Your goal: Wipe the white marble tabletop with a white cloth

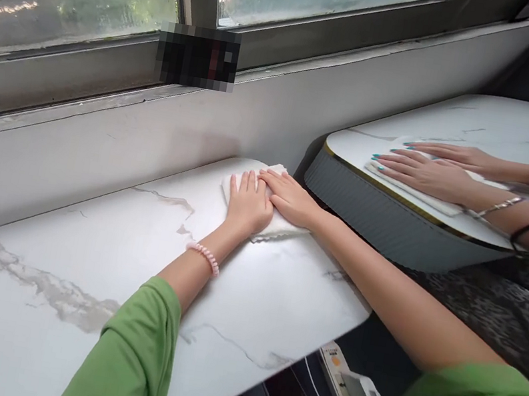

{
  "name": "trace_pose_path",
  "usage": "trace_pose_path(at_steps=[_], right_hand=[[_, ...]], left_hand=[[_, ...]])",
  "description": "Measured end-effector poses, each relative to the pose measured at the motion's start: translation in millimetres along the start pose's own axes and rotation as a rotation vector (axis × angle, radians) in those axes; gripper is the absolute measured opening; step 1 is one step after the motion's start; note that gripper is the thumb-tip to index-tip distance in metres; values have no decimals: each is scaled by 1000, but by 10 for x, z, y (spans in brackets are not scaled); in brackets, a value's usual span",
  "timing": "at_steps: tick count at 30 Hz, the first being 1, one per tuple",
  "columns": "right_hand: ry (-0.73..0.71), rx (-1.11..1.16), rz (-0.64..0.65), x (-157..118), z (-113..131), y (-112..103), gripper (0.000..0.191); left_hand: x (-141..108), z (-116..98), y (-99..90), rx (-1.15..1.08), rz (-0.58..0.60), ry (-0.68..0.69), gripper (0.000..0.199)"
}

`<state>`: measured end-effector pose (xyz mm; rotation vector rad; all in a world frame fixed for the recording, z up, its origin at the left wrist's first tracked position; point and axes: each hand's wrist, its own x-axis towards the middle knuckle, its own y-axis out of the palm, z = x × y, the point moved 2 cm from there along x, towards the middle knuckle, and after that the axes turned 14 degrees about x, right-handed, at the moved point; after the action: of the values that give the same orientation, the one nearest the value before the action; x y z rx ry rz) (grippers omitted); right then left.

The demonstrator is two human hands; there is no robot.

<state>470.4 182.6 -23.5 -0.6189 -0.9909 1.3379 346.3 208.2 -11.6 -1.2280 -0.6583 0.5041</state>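
Observation:
My left hand (249,205) lies flat with straightened fingers on a folded white cloth (279,230). Beside it, my right hand (290,199) presses on the same cloth, its fingers stretched out and their tips close to the left hand. Both palms face down, hiding much of the cloth. The cloth rests near the far right end of a white marble-patterned tabletop (143,259).
At right, another person's two hands (426,171) lie on a white cloth (446,205) over a second marble-patterned table (489,127). A wall (96,170) and a window frame (321,38) border the far side. A power strip (339,386) with a cable sits below.

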Motion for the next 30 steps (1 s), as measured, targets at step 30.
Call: trace_pose_path(at_steps=[30], right_hand=[[43, -24, -59, -758, 751, 177, 58]], left_hand=[[-947, -81, -252, -85, 55, 54, 56]])
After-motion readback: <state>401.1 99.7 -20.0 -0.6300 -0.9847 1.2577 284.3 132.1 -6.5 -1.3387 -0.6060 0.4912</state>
